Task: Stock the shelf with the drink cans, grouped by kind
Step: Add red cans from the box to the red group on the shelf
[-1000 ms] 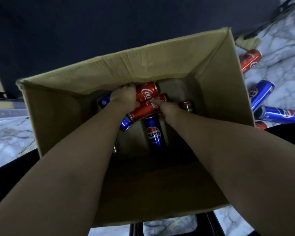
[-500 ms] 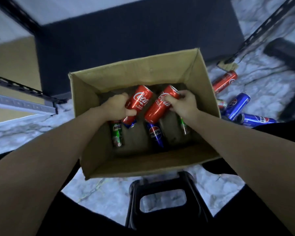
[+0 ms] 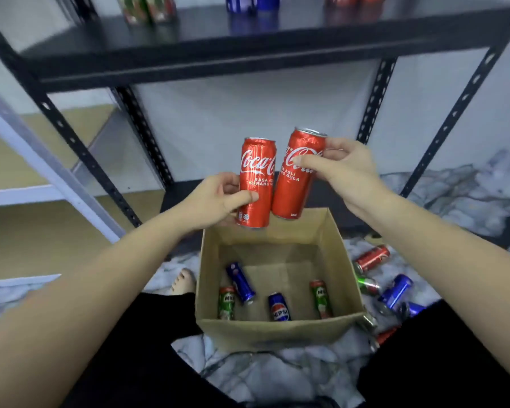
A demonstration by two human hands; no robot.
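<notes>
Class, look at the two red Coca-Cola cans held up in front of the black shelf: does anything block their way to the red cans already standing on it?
Nothing visible does. The left hand and right hand hold the two Coca-Cola cans in open air above the cardboard box. The red group stands at the shelf's upper right; only the shelf's front edge must be cleared.

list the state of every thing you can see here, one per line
left hand: grips the left Coke can, upright, above the box
right hand: grips the right Coke can, tilted slightly, lifted
cardboard box: open, on the floor
Pepsi cans in box: two, lying down
Milo cans in box: two, lying down
cans on floor: lying loose right of the box
shelf: partly stocked, cans standing in groups
</notes>
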